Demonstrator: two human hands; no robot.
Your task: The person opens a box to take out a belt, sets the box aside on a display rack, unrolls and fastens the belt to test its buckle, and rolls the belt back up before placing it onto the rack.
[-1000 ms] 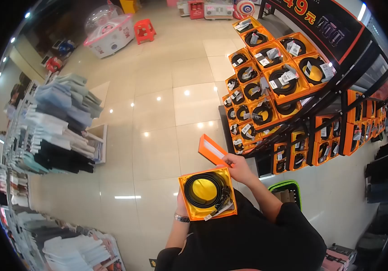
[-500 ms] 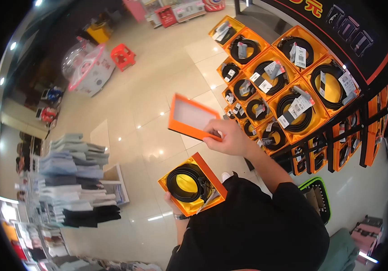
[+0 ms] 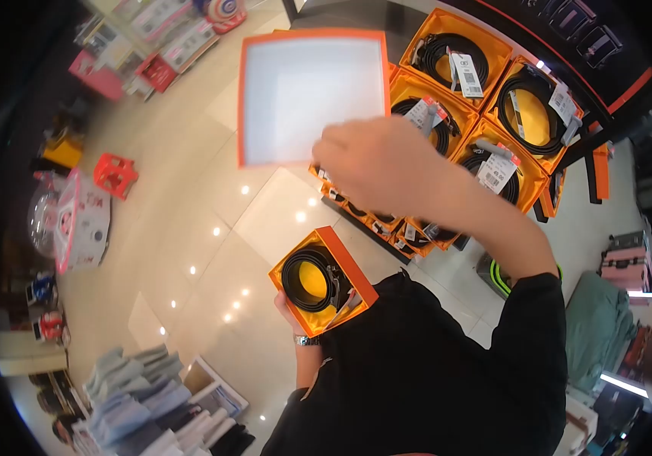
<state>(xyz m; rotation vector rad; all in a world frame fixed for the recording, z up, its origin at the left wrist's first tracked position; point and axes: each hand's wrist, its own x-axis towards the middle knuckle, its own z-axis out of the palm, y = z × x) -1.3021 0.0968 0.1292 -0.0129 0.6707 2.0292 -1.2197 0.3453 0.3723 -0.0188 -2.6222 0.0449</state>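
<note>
Your right hand (image 3: 379, 163) has lifted the lid (image 3: 314, 95) to upper centre, grip pinching its edge, leaving the belt (image 3: 291, 281) uncovered; your half-hidden left hand (image 3: 289, 310) apparently clasps the box (image 3: 348, 262).

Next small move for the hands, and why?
I'd probably lower the right hand with the lid toward the box. The lid is held up, inner side facing the camera and apart from the box, while the left hand supports the open box with the coiled belt inside.
</note>
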